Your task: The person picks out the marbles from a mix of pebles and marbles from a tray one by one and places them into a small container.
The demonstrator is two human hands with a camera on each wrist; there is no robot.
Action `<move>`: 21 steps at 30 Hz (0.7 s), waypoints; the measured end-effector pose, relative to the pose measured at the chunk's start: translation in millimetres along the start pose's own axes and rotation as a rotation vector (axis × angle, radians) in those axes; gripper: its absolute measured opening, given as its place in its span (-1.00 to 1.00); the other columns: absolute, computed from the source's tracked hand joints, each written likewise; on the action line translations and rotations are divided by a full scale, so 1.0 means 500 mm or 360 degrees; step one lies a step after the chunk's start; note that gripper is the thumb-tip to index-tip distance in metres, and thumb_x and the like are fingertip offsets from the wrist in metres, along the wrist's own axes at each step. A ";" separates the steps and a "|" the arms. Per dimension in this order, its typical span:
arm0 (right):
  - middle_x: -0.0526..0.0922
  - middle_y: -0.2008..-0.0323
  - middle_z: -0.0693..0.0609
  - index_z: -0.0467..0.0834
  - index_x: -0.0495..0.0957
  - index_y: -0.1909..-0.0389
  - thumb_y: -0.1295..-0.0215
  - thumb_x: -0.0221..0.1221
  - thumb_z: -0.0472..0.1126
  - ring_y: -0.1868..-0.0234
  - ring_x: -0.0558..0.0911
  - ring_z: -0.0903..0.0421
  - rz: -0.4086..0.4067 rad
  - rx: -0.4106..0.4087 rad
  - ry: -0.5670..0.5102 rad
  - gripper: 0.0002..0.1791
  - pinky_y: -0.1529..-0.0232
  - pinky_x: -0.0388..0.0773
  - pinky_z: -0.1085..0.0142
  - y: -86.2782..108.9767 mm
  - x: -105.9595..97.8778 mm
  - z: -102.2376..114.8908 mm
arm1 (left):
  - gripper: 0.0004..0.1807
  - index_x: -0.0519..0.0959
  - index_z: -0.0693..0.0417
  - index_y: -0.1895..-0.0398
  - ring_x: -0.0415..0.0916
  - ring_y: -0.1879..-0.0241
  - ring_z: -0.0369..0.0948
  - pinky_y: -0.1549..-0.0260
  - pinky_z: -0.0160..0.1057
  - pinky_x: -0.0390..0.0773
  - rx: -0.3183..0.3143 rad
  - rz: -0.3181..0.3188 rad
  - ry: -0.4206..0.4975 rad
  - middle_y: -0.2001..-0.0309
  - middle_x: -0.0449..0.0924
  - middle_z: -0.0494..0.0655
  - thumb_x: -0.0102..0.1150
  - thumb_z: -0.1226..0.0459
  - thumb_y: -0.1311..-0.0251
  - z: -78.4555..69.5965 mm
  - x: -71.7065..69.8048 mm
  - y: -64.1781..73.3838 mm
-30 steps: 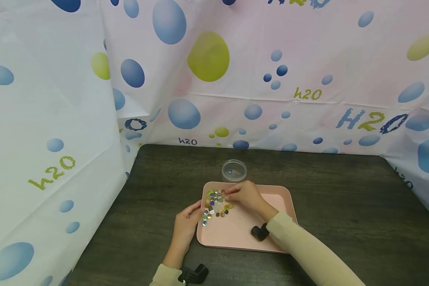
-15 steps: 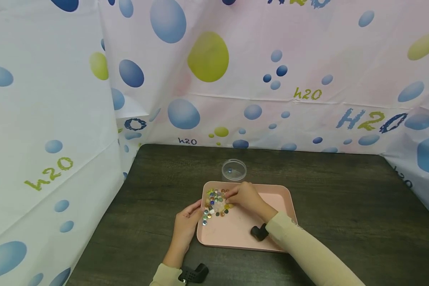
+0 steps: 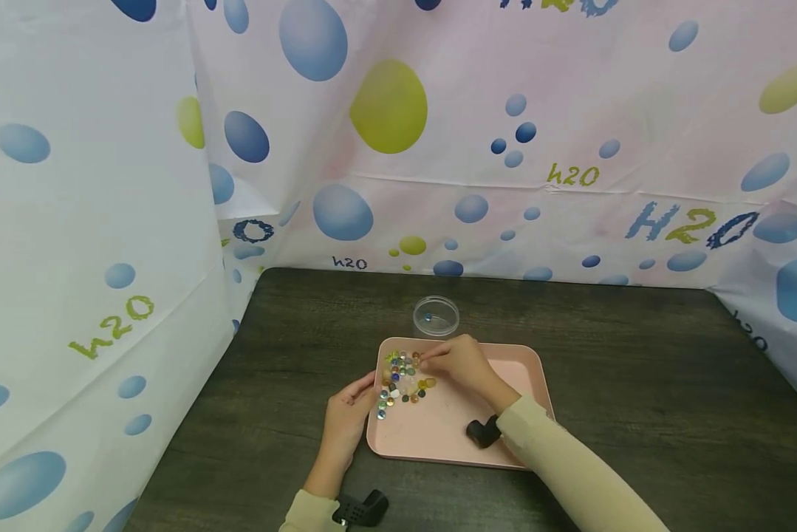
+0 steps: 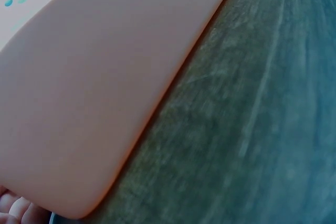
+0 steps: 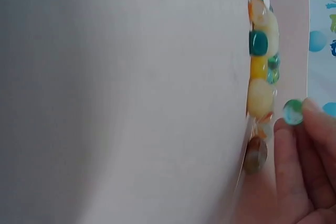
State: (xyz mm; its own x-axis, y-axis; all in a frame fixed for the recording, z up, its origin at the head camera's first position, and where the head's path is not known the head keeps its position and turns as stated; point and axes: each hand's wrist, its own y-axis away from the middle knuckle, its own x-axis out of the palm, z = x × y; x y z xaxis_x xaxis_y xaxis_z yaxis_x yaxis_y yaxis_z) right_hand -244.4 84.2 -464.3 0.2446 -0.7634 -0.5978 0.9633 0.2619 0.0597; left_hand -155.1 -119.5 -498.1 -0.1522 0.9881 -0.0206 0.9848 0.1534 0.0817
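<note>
My right hand [image 3: 463,363] pinches a clear marble with green in it [image 5: 293,112] between thumb and fingertips, above the tray's back left part; in the head view this marble is too small to make out. Several glass marbles and pebbles [image 3: 394,377] in mixed colours lie in a cluster at the left end of the pink tray [image 3: 451,436]. My left hand [image 3: 346,421] holds the tray by its left edge. In the left wrist view a few of its curled fingers [image 4: 21,207] show at the tray's corner.
Behind the tray stands a round clear dish [image 3: 436,327] with a small blue marble [image 3: 428,317] inside. A dark wood table [image 3: 611,355] lies under everything. Patterned cloth [image 3: 478,89] walls the back and the sides.
My right hand dipped slightly toward the marbles, and its fingertips are now a little higher and further back. The left hand and tray stay in place.
</note>
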 end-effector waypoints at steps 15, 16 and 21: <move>0.70 0.16 0.08 -0.03 0.70 0.18 0.04 0.37 0.03 0.00 0.61 0.14 0.0036 0.0251 -0.0596 -0.63 -0.09 0.52 0.20 -0.008 -0.058 0.015 | -0.56 0.49 0.26 -0.11 0.50 -0.09 -0.03 0.01 -0.26 0.55 0.0030 -0.0009 -0.0017 -0.06 0.54 0.19 0.16 0.20 -0.22 0.005 0.000 -0.001; 0.70 0.13 0.07 -0.06 0.68 0.15 0.04 0.37 0.02 -0.02 0.60 0.15 0.0037 0.0251 -0.0642 -0.60 -0.10 0.51 0.21 -0.008 -0.062 0.017 | -0.56 0.49 0.25 -0.11 0.49 -0.09 -0.04 0.01 -0.26 0.55 0.0020 -0.0011 -0.0015 -0.07 0.54 0.18 0.16 0.20 -0.21 0.006 0.000 -0.001; 0.67 0.06 0.02 -0.13 0.64 0.07 -0.06 0.32 -0.04 -0.05 0.58 0.15 0.0016 0.0274 -0.0766 -0.59 -0.08 0.53 0.23 -0.015 -0.078 0.027 | -0.56 0.47 0.28 -0.12 0.47 -0.11 -0.01 0.01 -0.26 0.55 0.0019 0.0016 -0.0023 -0.10 0.50 0.20 0.14 0.21 -0.23 -0.013 -0.002 0.008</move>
State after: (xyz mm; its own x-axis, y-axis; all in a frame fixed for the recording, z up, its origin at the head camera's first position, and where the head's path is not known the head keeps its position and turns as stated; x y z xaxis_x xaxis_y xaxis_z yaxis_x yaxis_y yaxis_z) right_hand -259.6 104.2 -430.9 0.2384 -0.9574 -0.1627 0.9549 0.2006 0.2188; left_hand -151.4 -120.0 -491.2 -0.1413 0.9894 -0.0342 0.9872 0.1434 0.0700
